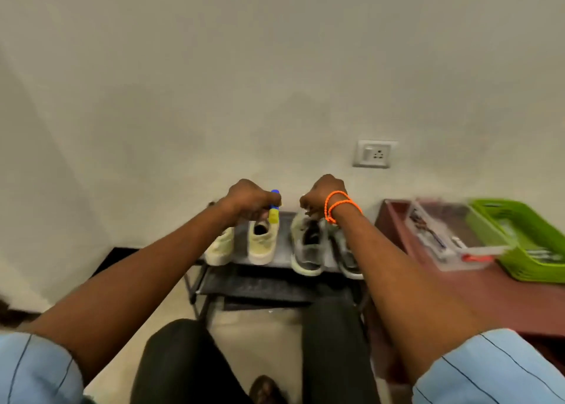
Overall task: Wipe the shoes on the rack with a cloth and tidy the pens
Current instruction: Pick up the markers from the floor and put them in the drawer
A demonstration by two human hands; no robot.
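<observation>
Two hands over the rack point(275, 284) — left hand point(249, 197) grips a blue-yellow thing point(274, 209).

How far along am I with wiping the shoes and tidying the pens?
Nothing looks finished. In hand: your left hand grips a blue and yellow object above the cream shoes, and your right hand is at the grey shoes; no cloth shows clearly. Left: pens lie loose in the clear tray beside the green basket.
</observation>
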